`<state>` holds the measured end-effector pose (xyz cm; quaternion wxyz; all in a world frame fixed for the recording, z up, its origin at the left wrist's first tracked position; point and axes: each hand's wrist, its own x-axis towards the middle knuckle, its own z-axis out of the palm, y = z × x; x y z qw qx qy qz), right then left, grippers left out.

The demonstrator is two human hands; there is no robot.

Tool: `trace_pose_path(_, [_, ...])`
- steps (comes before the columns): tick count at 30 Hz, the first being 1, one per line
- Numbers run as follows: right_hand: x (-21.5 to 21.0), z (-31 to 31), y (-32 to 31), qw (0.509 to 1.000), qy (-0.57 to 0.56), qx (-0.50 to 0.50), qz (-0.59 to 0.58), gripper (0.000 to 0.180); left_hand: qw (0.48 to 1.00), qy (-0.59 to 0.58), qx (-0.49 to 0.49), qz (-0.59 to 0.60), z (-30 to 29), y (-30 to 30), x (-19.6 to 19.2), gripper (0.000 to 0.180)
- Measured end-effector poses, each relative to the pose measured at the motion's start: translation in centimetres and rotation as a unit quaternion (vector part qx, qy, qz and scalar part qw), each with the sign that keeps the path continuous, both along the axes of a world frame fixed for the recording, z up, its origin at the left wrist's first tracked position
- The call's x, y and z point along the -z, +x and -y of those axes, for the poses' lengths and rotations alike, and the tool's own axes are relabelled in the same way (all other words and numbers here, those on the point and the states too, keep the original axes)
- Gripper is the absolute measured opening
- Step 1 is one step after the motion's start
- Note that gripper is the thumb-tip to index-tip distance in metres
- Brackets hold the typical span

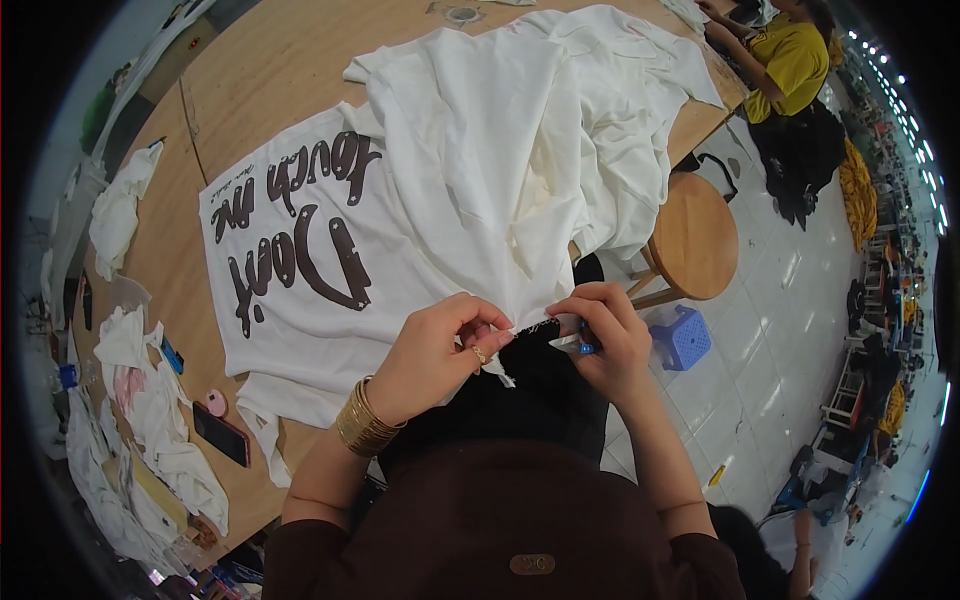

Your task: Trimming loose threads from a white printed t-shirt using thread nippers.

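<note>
- Left hand point(435, 360): thumb and forefinger pinched on the edge of the white garment point(460, 190).
- Right hand point(615, 345): fingers curled round a small blue-and-silver tool point(574, 346), close to the same edge; whether they also grip cloth — cannot tell.
- Garment: spread over the wooden table point(290, 50), dark lettering facing up, near edge drawn toward the lap.
- Phone point(221, 434): on the table, left of the garment.
- Round wooden stool point(700, 240): right of the table.
</note>
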<state>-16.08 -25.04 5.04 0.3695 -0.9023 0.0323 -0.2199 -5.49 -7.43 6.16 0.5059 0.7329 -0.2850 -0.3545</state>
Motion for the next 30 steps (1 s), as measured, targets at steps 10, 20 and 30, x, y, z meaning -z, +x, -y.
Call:
trace_pose_path(10, [1.1, -0.6, -0.2, 0.993, 0.030, 0.084, -0.082, 0.028, 0.985, -0.038, -0.055, -0.156, -0.4, -0.4, 0.0, 0.011])
trace_pose_path(20, [-4.3, -2.8, -2.6, 0.870, 0.401, -0.049, -0.284, 0.036, 0.984, -0.070, -0.083, -0.142, -0.1, -1.1, -0.4, 0.009])
trace_pose_path(30, [-3.5, -3.0, -2.5, 0.809, 0.479, -0.063, -0.334, 0.042, 0.990, -0.061, -0.090, -0.086, 0.3, -1.4, -0.5, 0.008])
